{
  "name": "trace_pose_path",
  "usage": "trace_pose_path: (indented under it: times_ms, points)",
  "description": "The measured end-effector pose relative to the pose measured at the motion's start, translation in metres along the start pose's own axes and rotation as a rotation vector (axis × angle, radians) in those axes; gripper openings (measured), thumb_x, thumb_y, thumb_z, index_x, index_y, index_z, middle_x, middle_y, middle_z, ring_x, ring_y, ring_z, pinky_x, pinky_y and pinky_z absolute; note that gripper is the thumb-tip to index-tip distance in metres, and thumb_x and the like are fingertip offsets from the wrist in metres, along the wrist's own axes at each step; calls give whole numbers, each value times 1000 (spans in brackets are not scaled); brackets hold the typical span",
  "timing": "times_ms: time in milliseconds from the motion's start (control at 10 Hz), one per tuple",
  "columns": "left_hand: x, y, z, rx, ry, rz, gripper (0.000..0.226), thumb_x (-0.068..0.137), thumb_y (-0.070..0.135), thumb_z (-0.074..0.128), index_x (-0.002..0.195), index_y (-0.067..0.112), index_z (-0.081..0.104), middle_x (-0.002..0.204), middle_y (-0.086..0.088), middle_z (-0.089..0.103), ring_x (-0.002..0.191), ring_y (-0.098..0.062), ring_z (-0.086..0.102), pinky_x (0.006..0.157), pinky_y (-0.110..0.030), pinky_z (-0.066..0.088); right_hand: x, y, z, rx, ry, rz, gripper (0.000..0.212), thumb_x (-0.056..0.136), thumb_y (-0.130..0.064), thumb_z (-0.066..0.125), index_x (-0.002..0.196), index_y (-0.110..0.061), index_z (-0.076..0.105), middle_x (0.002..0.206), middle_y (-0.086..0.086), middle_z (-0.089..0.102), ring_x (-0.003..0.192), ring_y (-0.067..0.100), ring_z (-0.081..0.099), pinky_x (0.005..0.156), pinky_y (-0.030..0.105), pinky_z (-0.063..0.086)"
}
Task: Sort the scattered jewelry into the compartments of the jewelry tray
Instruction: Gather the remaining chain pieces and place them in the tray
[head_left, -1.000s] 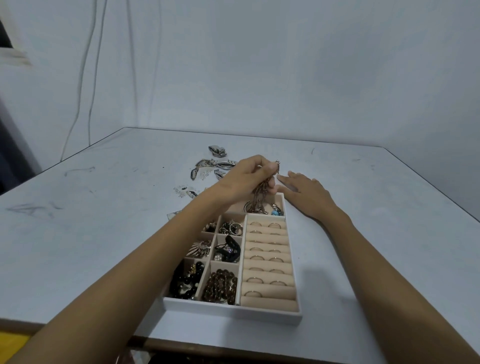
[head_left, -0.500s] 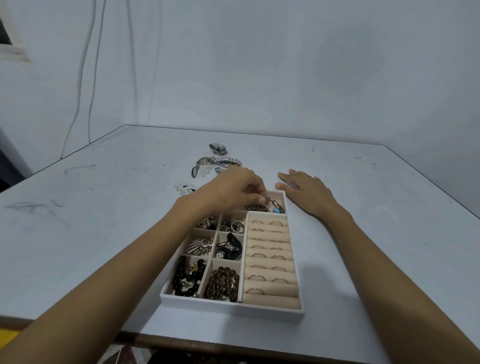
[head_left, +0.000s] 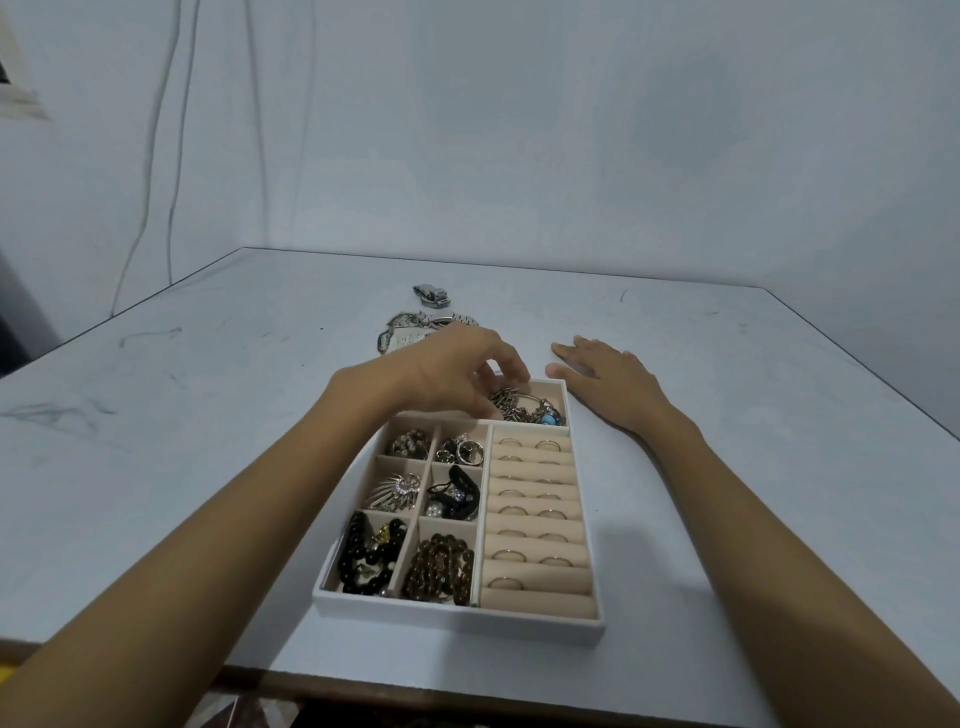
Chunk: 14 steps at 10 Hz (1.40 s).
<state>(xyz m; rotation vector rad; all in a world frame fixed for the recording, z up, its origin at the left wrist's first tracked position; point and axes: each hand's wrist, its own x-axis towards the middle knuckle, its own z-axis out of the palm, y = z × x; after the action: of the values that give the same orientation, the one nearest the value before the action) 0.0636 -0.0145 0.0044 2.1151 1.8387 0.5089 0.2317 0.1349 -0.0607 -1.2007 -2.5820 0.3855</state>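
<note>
From the head camera, a white jewelry tray (head_left: 457, 613) with beige lining sits on a pale grey tabletop (head_left: 208, 467), near its front edge. The left hand (head_left: 457, 371) hangs over the tray's far compartment, its fingers (head_left: 511, 366) curled downward just above a tangled chain pile (head_left: 524, 408) with a turquoise bead that lies in that compartment; whether the fingertips touch the chain cannot be told, and the grip looks loosely curled around nothing. The right hand (head_left: 608, 376) lies flat on the tabletop just beside the tray's far right corner, palm down, fingers spread and holding nothing. The tray's right side is a column of padded rolls with thin rings (head_left: 530, 512) tucked into the slots. The left side has six small compartments in two columns: the far pair holds small metal pieces (head_left: 462, 451), the middle pair a spiky silver brooch (head_left: 397, 491) and a black hair tie (head_left: 457, 493) with pearls, and the near pair black beads (head_left: 369, 556) on the left and brown beads (head_left: 441, 569) on the right. Beyond the left hand, still loose on the tabletop, lie a silver watch band (head_left: 431, 295) and some silver pieces (head_left: 410, 327), partly hidden by the hand.
</note>
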Motion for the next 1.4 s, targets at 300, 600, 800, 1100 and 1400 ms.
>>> trace_pose_path:
  times_ms: [300,600,800,1100,1400]
  points:
    - [8,2,14,-132,42,77,44,72,-14,69,109,9,68,98,-1,67,93,-15,65,83,-26,55,1,0,1,-15,12,-8,54,96,-56,34,146,-35,34,159,-2,22,146,15,17,118,42,7]
    - [9,-4,20,-175,70,102,42,75,-15,65,107,11,69,96,3,65,88,-7,64,86,-28,55,0,-1,0,-14,13,-7,54,96,-56,34,146,-35,34,158,-3,22,146,15,18,118,42,8]
    - [1,-14,14,-255,81,116,38,78,-13,64,105,14,70,104,3,68,99,-9,65,90,-28,54,-2,-3,-2,-12,5,-5,54,97,-55,34,146,-35,34,159,-2,22,146,15,18,118,42,7]
    - [-15,-77,-9,-285,483,-11,39,84,-9,59,96,26,68,104,7,68,100,0,58,83,-24,48,-4,-5,-4,24,-10,3,54,97,-55,35,146,-35,34,159,-3,21,146,13,17,118,40,5]
    - [11,-123,8,28,257,41,40,93,17,58,132,24,53,137,-3,49,129,-22,41,103,-34,35,-5,-6,-4,40,-11,6,54,96,-55,37,146,-35,35,158,-4,23,146,12,18,119,40,6]
